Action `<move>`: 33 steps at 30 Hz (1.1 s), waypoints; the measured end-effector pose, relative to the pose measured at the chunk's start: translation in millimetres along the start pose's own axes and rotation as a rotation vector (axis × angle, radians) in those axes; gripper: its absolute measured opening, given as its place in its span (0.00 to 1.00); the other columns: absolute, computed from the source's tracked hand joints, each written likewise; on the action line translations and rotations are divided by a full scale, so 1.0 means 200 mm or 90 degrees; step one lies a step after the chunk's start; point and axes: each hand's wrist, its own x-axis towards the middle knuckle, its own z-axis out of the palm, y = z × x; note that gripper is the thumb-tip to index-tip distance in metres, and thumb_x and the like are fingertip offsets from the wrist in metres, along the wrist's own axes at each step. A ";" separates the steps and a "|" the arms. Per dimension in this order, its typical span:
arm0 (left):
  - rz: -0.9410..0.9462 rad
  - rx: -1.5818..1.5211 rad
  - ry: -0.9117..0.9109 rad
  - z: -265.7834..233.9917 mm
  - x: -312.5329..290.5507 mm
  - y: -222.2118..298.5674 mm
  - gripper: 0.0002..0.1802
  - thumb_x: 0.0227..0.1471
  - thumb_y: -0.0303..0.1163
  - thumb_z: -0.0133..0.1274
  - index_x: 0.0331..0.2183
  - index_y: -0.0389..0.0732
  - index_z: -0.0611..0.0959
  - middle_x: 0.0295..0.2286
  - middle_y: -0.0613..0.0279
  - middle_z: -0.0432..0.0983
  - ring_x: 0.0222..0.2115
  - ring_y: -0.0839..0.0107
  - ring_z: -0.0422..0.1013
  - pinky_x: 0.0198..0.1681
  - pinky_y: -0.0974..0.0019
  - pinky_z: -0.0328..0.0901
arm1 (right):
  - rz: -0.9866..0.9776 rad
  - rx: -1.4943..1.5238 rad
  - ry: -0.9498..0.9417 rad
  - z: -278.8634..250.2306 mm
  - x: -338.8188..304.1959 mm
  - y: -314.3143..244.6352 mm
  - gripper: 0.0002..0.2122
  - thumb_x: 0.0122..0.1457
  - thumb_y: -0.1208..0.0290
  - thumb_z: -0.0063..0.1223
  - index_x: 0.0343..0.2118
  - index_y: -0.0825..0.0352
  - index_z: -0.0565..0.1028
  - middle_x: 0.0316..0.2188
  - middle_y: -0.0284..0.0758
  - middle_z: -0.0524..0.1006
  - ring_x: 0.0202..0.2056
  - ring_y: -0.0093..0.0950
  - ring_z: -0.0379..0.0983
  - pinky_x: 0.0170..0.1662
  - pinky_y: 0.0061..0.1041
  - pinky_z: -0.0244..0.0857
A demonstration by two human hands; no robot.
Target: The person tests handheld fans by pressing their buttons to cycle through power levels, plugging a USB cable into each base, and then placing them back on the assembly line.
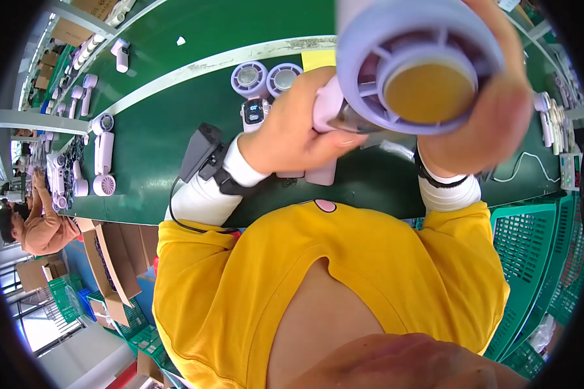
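A light purple fan (363,78) is up in the air over the green table (175,188), very near the camera. Its round head has thin spokes and a gold-brown disc in the middle. The right hand (474,139) holds the right side of the fan. Its fingers curl around the rim, but they are blurry, so I cannot tell if they are pressed together.

The left hand (285,133) is just beside the fan. It holds a pale pink piece (328,107), with the thumb stretched out below it. The other fingers are mostly hidden, so I cannot tell if they are spread. I also cannot tell if the pink piece is part of the same fan.

On the table, 2 round fan heads (248,78) sit side by side behind the left hand. Near them is a small white part with a lit screen (254,111). A yellow sheet (318,59) lies farther back. More fans (104,155) lie on the left. A white cord (525,162) curls on the right, near green crates (522,243).
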 end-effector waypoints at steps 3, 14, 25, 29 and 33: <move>-0.256 -0.535 0.020 -0.02 0.04 0.19 0.33 0.41 0.35 0.58 0.47 0.36 0.61 0.31 0.53 0.71 0.30 0.64 0.71 0.28 0.68 0.67 | -0.120 -0.179 0.053 0.00 0.01 -0.03 0.26 0.57 0.50 0.39 0.45 0.73 0.62 0.38 0.37 0.70 0.37 0.21 0.68 0.40 0.21 0.63; 0.047 -0.586 0.440 -0.35 0.03 0.42 0.28 0.45 0.36 0.55 0.43 0.34 0.62 0.34 0.61 0.64 0.25 0.72 0.65 0.28 0.70 0.62 | 0.091 -0.261 -0.255 -0.09 0.13 -0.04 0.21 0.58 0.56 0.33 0.42 0.72 0.65 0.31 0.32 0.67 0.28 0.17 0.57 0.32 0.15 0.53; 0.074 -0.392 0.478 -0.29 -0.04 0.61 0.25 0.46 0.37 0.54 0.43 0.38 0.63 0.33 0.60 0.66 0.27 0.70 0.65 0.29 0.67 0.61 | -0.052 -0.361 -0.314 -0.12 0.13 -0.05 0.15 0.61 0.65 0.34 0.39 0.71 0.70 0.33 0.31 0.69 0.28 0.15 0.58 0.29 0.12 0.51; 0.024 -0.407 0.571 -0.27 0.02 0.67 0.20 0.46 0.38 0.55 0.38 0.42 0.65 0.27 0.56 0.68 0.26 0.64 0.66 0.28 0.64 0.63 | 0.016 -0.344 -0.274 -0.11 0.10 -0.06 0.13 0.60 0.66 0.37 0.38 0.71 0.70 0.31 0.29 0.71 0.27 0.14 0.58 0.28 0.12 0.51; -0.018 -0.479 0.630 -0.27 0.02 0.67 0.21 0.46 0.37 0.55 0.38 0.43 0.65 0.27 0.56 0.68 0.26 0.63 0.66 0.30 0.64 0.64 | 0.070 -0.314 -0.244 -0.09 0.09 -0.07 0.12 0.60 0.66 0.38 0.37 0.70 0.71 0.29 0.27 0.71 0.25 0.13 0.57 0.27 0.11 0.50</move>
